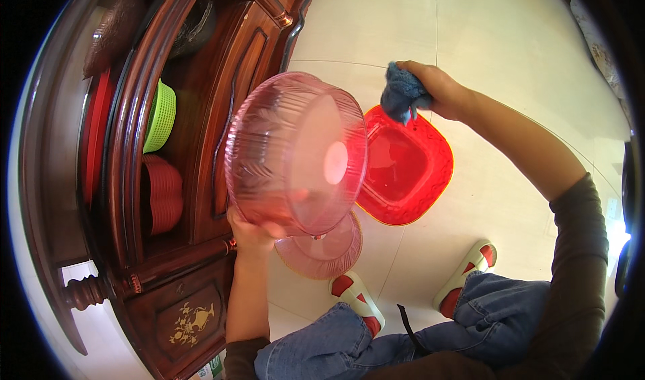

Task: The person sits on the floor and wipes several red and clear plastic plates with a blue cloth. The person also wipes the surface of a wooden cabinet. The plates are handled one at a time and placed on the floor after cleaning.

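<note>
My left hand (pixel 252 234) grips the rim of a clear pink plastic bowl (pixel 272 153), which is tipped on its side in the air. Its ribbed wall and round base face to the right. In my right hand (pixel 438 87) is a bunched blue cloth (pixel 400 92), held above the far edge of a red square basin (pixel 403 173) on the floor. The pink bowl hides the basin's left corner. Below the bowl, a round pink clear plastic lid (pixel 327 249) lies on the floor, partly covered from view by the bowl.
On the left stands a dark wooden cabinet (pixel 176 264) with an open compartment. Inside are a green perforated basket (pixel 164 118), a dull red fluted container (pixel 164 193) and a dark bag (pixel 194 29). My slippered feet (pixel 360 299) rest on the tiled floor (pixel 373 22).
</note>
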`<state>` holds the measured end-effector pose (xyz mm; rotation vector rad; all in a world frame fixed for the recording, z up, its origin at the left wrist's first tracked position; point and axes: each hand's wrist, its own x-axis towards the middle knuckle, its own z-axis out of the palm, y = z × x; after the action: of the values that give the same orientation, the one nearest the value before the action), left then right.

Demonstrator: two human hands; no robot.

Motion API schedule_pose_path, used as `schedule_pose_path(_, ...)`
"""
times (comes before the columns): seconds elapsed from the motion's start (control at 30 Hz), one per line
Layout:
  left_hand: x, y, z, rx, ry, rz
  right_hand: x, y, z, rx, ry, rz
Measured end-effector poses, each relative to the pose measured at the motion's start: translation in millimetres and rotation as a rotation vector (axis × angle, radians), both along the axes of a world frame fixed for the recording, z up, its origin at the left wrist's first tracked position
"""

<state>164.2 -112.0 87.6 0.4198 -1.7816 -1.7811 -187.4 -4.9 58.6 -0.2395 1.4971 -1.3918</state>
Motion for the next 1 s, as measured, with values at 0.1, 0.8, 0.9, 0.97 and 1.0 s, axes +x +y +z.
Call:
schedule_pose_path(0.1,-22,17,22,-0.613,-0.109,-0.239,-7,16,18,0.109,-0.076,0.394)
schedule_pose_path(0.8,-5,-8,-26,0.621,0.060,0.091,37,49,-20,0.091,0.486,0.535)
schedule_pose_path(0.9,-1,-5,-29,0.675,0.052,-0.067,43,45,-17,0.008,0.538,0.503)
schedule_pose_path(0.97,-9,0,-28,0.662,0.075,-0.024,51,42,-18,-0.022,0.553,0.482)
schedule_pose_path(1.0,-15,2,-24,0.663,0.036,0.031,53,43,-18,-0.027,0.562,0.467)
